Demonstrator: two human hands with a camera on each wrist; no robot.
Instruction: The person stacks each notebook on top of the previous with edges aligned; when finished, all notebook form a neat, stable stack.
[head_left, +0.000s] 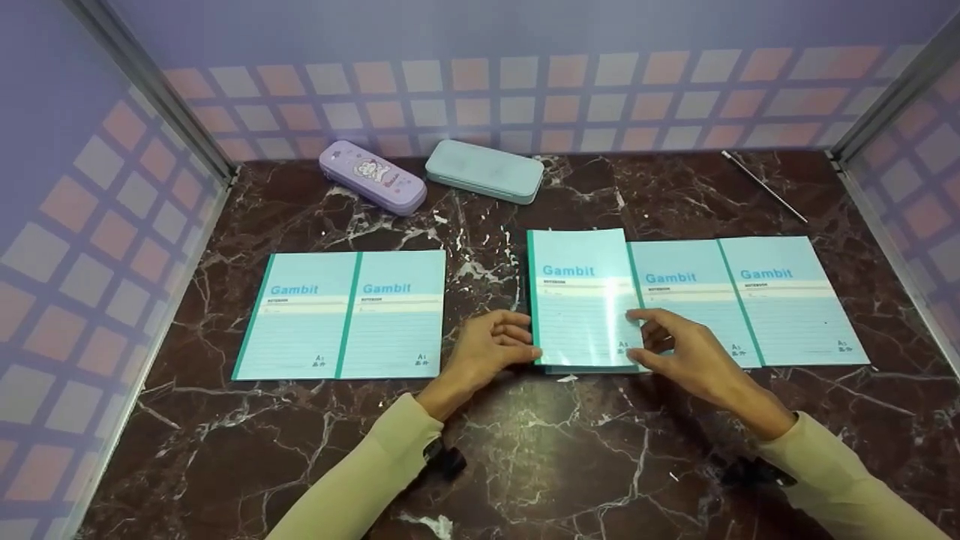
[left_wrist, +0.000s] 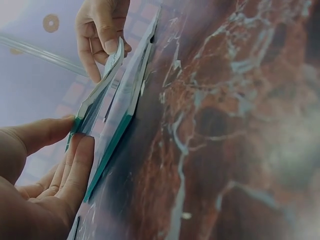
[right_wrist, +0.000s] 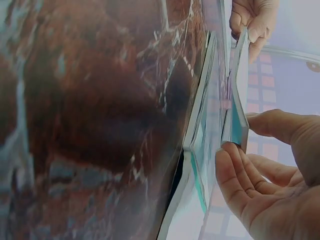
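Both hands hold a light-blue Gambit notebook [head_left: 585, 322] with a green spine, slightly raised. My left hand [head_left: 484, 349] pinches its spine side near the lower corner, thumb on top and fingers beneath. On the opposite edge my right hand [head_left: 690, 352] pinches it in the same way. Under it lies another notebook [left_wrist: 112, 145], mostly hidden in the head view; a gap between the two shows in the wrist views. To the right, a notebook [head_left: 679, 277] is partly covered by my right hand, and a further notebook [head_left: 799, 300] adjoins it.
Two matching notebooks lie side by side at left, the outer notebook [head_left: 296, 322] and the inner notebook [head_left: 397, 315]. Behind are a purple pencil case [head_left: 375, 176] and a pale-blue case [head_left: 484, 172]. A thin pen-like rod [head_left: 765, 187] lies back right. Panels enclose the marbled table [head_left: 525, 465].
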